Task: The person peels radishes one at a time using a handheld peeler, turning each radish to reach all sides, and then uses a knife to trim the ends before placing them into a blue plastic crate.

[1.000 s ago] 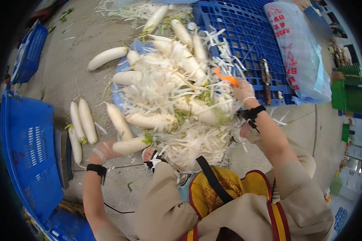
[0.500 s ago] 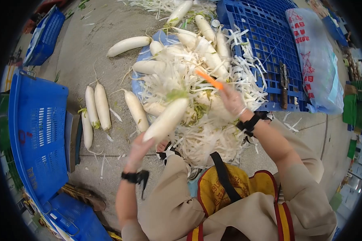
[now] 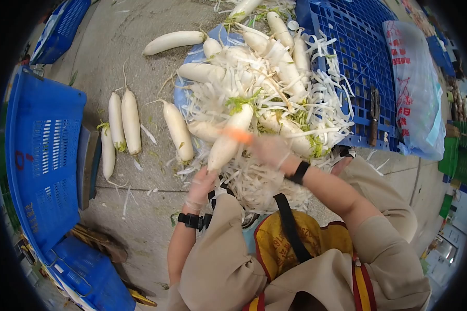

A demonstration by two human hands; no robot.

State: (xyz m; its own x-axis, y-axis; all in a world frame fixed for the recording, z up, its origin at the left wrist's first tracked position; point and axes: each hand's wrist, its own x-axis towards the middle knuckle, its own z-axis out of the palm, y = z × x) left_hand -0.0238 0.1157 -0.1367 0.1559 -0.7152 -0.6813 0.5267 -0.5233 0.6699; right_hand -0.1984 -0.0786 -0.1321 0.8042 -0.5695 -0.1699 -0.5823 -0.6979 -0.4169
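My left hand, in a clear glove, grips the lower end of a white daikon radish, held tilted with its green leaf stubs pointing up and away. My right hand, smeared by motion, is closed on an orange-handled peeler. The peeler crosses the middle of the radish; its blade is too blurred to make out. Below and behind them lies a heap of white peel strips. Several more radishes rest on the pile, one whole radish among them.
Radishes lie on the concrete at left, near a tall blue crate. A blue plastic pallet with a knife on it stands at right, beside a printed plastic bag. Another blue crate sits lower left.
My right hand has swung left and down, bringing the peeler from over the pile onto the radish. My left hand and the radish have shifted right, and the radish stands more upright.
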